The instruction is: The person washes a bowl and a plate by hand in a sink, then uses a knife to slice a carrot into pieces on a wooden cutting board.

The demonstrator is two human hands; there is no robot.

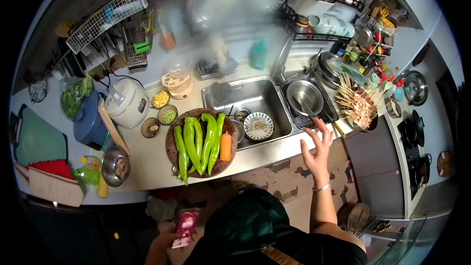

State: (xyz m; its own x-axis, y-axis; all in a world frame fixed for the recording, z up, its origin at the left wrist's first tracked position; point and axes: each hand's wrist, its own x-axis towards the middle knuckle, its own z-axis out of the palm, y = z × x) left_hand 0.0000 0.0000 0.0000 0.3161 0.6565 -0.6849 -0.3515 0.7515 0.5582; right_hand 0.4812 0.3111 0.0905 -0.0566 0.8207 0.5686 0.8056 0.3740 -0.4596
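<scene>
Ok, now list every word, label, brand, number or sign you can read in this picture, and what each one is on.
None can be read.
Pink packet at the left hand: blurred, any print illegible.
White rice cooker: small coloured marking on its side, too small to read.
Teal bottle behind the sink: hazy, no lettering can be made out.

Wears a black short-sleeved top [329, 247], with softly creased, slightly glossy dark green fabric [245, 223] at the middle. Shows a narrow tan band [278, 256] across the black. Carries a slim, rounded silver bangle [321, 187] on the wrist below the right hand [319, 149].
</scene>
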